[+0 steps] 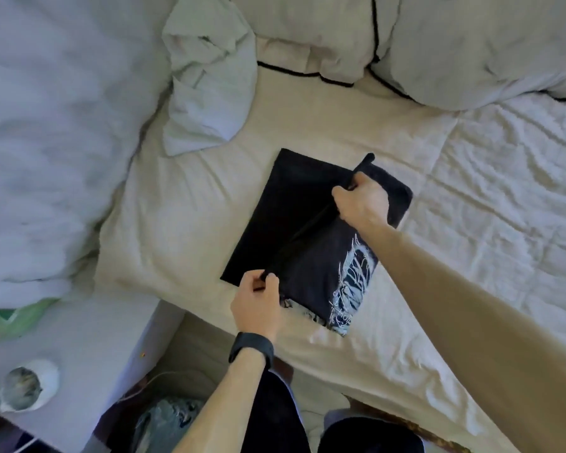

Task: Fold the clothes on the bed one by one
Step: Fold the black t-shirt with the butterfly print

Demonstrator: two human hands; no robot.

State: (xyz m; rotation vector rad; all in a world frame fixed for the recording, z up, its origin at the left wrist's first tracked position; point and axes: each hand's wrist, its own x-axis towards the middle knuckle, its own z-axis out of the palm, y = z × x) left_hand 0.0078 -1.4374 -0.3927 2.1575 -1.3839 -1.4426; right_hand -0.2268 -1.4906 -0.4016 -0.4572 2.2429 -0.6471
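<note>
The black shirt (294, 217) lies half-folded on the bed (177, 204), white print showing at the near edge; my left hand (255, 300) pinches the fold's near end, my right hand (361, 202) grips its far end; pillows (471, 44) sit beyond.

Bare sheet (183, 223) flanks the shirt (281, 207); crumpled duvet (46, 125) crowds the left
</note>
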